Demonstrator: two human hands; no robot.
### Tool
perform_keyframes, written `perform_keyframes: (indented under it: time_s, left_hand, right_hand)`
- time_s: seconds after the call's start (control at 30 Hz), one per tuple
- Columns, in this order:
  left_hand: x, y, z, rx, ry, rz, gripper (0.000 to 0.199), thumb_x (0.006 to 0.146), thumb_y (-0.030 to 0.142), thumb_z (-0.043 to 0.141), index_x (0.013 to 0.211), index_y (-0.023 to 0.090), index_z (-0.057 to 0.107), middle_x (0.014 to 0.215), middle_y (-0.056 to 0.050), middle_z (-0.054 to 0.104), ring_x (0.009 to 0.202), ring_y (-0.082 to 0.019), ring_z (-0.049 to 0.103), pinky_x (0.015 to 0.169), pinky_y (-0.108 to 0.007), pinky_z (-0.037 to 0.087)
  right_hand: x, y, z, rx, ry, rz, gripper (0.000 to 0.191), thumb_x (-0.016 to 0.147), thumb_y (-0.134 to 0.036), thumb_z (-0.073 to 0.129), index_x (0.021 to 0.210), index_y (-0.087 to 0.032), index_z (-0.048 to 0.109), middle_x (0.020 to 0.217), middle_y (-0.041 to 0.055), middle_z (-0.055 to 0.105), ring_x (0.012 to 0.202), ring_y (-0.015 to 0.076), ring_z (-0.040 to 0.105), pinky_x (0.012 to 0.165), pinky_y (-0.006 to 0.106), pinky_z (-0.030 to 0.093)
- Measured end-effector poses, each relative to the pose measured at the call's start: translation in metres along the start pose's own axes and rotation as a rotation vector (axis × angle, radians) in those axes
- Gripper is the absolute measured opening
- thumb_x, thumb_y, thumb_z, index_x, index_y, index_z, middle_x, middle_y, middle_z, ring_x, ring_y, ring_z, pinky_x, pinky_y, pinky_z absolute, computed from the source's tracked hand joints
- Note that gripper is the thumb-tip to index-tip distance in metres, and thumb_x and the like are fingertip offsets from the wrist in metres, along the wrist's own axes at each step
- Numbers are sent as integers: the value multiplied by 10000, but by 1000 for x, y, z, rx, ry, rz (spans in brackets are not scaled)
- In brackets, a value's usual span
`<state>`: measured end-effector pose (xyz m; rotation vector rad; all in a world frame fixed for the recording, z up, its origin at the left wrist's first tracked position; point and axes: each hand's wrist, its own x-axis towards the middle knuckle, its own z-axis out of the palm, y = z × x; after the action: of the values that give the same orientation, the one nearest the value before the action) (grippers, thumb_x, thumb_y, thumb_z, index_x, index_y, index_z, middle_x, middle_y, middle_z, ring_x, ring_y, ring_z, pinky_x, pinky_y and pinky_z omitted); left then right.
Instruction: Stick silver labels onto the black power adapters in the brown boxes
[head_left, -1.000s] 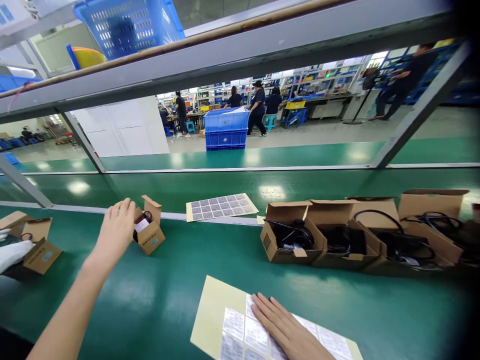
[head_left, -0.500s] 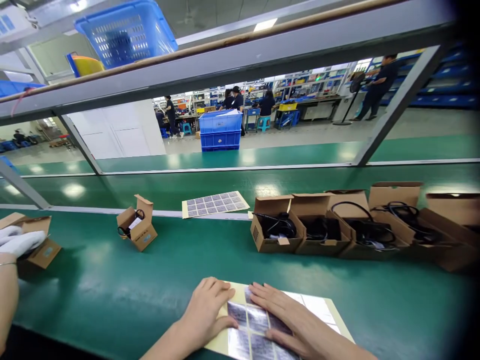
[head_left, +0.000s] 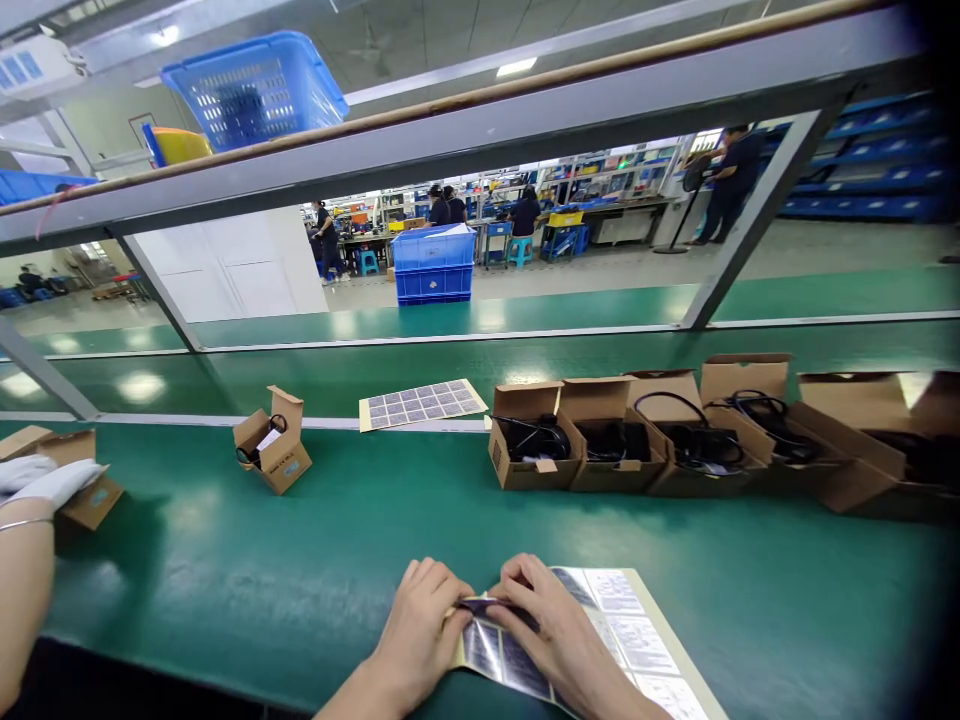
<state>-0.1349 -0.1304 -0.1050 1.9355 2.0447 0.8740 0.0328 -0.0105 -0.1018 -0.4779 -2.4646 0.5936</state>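
Observation:
A sheet of silvery printed labels (head_left: 641,640) on a yellowish backing lies at the front of the green workbench. My left hand (head_left: 424,630) pinches its left edge between thumb and fingers. Close beside it, my right hand (head_left: 544,625) has thumb and fingers closed on the sheet's upper part, which is bent up between the two hands. Whether a single label has lifted off the backing I cannot tell. Another label sheet (head_left: 424,404) lies flat farther back, near the white strip.
Several open cardboard boxes (head_left: 532,478) with black cables stand in a row at right. A small open box (head_left: 285,462) stands at centre-left. At far left a co-worker's white-gloved hand (head_left: 56,485) is at another box (head_left: 94,500). An overhead shelf holds a blue basket (head_left: 255,90).
My hands lay flatter on the label sheet before; now both pinch it, and its upper part is bent up. The co-worker's gloved hand has moved slightly right.

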Motion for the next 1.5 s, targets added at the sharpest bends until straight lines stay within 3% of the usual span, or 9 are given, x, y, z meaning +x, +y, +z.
perform_keyframes:
  time_s: [0.13, 0.47, 0.63, 0.9, 1.0, 1.13, 1.27, 1.4, 1.5]
  left_hand:
    - [0, 15, -1, 16, 35, 23, 157, 894, 57, 572, 927, 204, 614, 920, -30, 664, 870, -208, 579, 776, -344, 403]
    - [6, 36, -2, 16, 45, 24, 179, 879, 50, 540, 901, 213, 610, 893, -32, 664, 840, -214, 579, 758, -349, 407]
    - [13, 43, 0, -129, -25, -146, 162, 832, 70, 591, 870, 219, 639, 910, -23, 672, 893, -217, 596, 839, -356, 424]
    - [32, 45, 0, -427, -174, -400, 100, 762, 134, 644, 823, 189, 701, 857, 5, 718, 856, -186, 640, 803, -274, 451]
    - [36, 41, 0, -486, -236, -346, 128, 856, 257, 614, 886, 180, 712, 884, -12, 728, 863, -182, 646, 803, -265, 461]
    - [35, 37, 2, -396, -238, -218, 416, 1024, 401, 343, 903, 187, 678, 917, -46, 694, 883, -178, 625, 839, -288, 458]
    - [33, 37, 5, -223, -217, -135, 474, 1058, 391, 192, 942, 212, 615, 928, -42, 634, 914, -186, 576, 954, -365, 409]
    - [34, 37, 5, -143, -197, -53, 494, 1058, 402, 157, 927, 208, 592, 918, -49, 613, 891, -198, 542, 887, -373, 404]
    - [32, 29, 1, -119, -188, 27, 496, 1058, 422, 158, 977, 203, 597, 943, -55, 617, 888, -199, 536, 867, -375, 392]
  right_hand:
    - [3, -8, -20, -94, -17, -57, 85, 947, -205, 573, 911, -241, 641, 836, 8, 682, 775, 189, 643, 688, 328, 509]
    - [-7, -8, -29, -130, 83, -98, 190, 977, -161, 482, 818, -222, 567, 772, 14, 645, 716, 175, 605, 626, 298, 481]
    - [-12, -5, -30, -222, 182, -157, 209, 998, -178, 452, 891, -223, 625, 791, 34, 694, 708, 185, 637, 644, 318, 514]
    - [-45, 22, -12, -484, 238, -322, 325, 976, -91, 457, 1212, -159, 670, 1199, 122, 733, 934, 226, 719, 830, 356, 581]
    - [-50, 21, -5, -481, 238, -275, 268, 963, -95, 513, 1157, -165, 684, 1107, 106, 758, 898, 223, 731, 815, 350, 590]
    - [-49, 16, 1, -403, 274, -199, 212, 963, -92, 506, 1086, -170, 660, 992, 92, 761, 882, 207, 746, 807, 311, 603]
    - [-49, 14, 7, -301, 281, -185, 269, 973, -66, 404, 1164, -137, 580, 1097, 154, 744, 1046, 222, 729, 866, 286, 604]
    - [-56, 11, 19, -180, 216, -114, 220, 1004, -108, 355, 1159, -152, 505, 1255, 245, 674, 1068, 210, 725, 849, 269, 604]
    - [-60, 8, 21, -71, 269, -30, 236, 1024, -135, 298, 1199, -186, 447, 1320, 260, 634, 1043, 192, 734, 787, 247, 612]
